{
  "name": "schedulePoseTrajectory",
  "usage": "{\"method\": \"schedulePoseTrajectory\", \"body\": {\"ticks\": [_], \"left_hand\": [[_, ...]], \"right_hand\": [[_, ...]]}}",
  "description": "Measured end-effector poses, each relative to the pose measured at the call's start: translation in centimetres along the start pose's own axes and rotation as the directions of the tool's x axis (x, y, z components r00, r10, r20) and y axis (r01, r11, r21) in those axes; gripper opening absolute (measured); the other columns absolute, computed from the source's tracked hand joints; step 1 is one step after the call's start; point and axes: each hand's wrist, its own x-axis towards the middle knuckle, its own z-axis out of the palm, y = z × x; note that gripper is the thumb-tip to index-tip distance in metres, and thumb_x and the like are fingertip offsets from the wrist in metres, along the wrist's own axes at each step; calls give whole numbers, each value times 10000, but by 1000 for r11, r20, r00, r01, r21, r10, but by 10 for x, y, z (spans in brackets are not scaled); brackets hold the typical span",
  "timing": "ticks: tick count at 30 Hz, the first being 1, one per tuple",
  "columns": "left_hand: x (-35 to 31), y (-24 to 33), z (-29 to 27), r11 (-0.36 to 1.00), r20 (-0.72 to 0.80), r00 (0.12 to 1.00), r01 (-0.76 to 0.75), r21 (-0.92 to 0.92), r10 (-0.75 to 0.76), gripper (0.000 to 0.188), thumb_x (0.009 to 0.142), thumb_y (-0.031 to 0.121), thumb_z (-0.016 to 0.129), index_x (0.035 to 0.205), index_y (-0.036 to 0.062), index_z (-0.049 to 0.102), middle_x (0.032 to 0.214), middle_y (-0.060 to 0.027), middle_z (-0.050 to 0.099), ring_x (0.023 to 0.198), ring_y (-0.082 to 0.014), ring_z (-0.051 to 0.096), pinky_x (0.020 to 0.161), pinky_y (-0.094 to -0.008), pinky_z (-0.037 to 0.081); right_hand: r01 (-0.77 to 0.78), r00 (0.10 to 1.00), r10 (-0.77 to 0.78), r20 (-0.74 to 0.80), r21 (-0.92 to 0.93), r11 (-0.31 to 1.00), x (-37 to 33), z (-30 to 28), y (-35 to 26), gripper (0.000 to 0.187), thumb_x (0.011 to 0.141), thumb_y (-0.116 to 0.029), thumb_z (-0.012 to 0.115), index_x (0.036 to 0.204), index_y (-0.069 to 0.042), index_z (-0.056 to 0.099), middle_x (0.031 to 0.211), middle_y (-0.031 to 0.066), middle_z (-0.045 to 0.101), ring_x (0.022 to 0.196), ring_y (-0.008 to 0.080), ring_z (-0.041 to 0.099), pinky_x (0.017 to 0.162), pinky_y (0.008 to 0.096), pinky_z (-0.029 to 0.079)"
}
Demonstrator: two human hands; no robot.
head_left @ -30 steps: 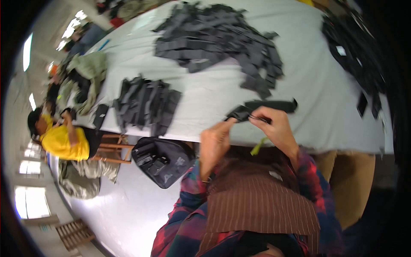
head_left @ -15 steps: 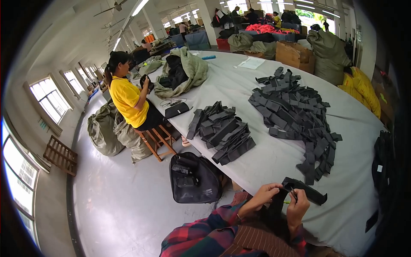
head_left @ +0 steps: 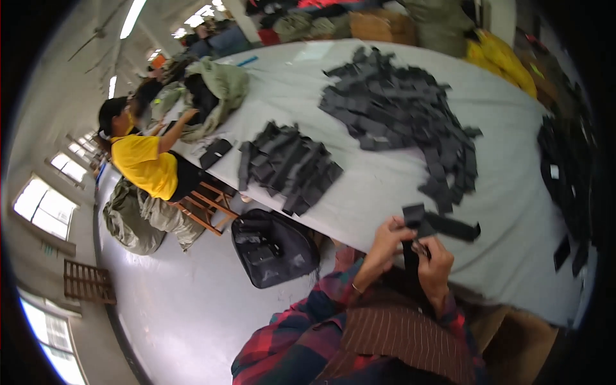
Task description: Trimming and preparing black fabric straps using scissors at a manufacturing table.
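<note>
At the table edge in front of me, my left hand (head_left: pixel 387 245) is closed, pinching a dark fabric strip (head_left: pixel 411 262) that hangs down between my hands. My right hand (head_left: pixel 436 264) is closed beside it around a small dark tool (head_left: pixel 421 249), which looks like thread snips; blur and fingers hide most of it. Just beyond my fingers, another dark strip (head_left: pixel 457 228) lies on the table. Farther off are a smaller heap of dark strips (head_left: pixel 287 168) to the left and a larger, spread-out heap (head_left: pixel 391 106) to the right.
The pale cloth-covered table (head_left: pixel 513 212) curves around me. On its left side a person in a yellow shirt (head_left: pixel 144 163) sits on a wooden stool (head_left: pixel 206 208), near an open green sack (head_left: pixel 224 90). A black bag (head_left: pixel 276 250) rests on the floor. Dark garments (head_left: pixel 564 167) hang at the right.
My view has tilted down and shifted right, so the table appears higher and farther left. Both hands stay together at the strip. The seated person has reached forward toward the green sack.
</note>
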Motion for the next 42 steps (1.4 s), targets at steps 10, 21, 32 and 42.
{"method": "schedulePoseTrajectory", "body": {"ticks": [10,21,32,42], "left_hand": [[7,16,7,948,-6,949,-314,-45,315,270,777,-60,636,927,116,498,936,-27,624,777,-92,602,577,-218,509],[-1,17,3,945,-33,945,-325,-20,324,281,772,-81,627,949,102,507,952,-65,627,802,-120,611,623,-249,540],[-3,20,5,948,-10,948,-317,2,317,295,775,-60,629,1004,94,526,949,-61,633,771,-102,604,557,-198,484],[-13,10,-3,986,154,975,-168,22,163,486,829,-34,568,1228,38,300,1066,-130,580,938,-148,563,814,-261,471]], "right_hand": [[-307,949,314,40,359,881,23,-28,9,126,805,-64,679,885,-13,597,705,83,610,626,114,572,566,270,436],[131,984,-110,137,-157,979,22,-58,0,208,716,-130,735,910,-96,668,750,26,607,668,207,537,624,314,404],[212,971,-182,155,-204,956,21,-47,3,127,747,-179,713,857,-145,660,712,-4,596,675,199,552,594,333,381],[99,995,-94,32,-209,973,41,-34,-4,367,699,-102,731,1048,-177,646,890,28,572,736,199,575,632,322,443]]}}
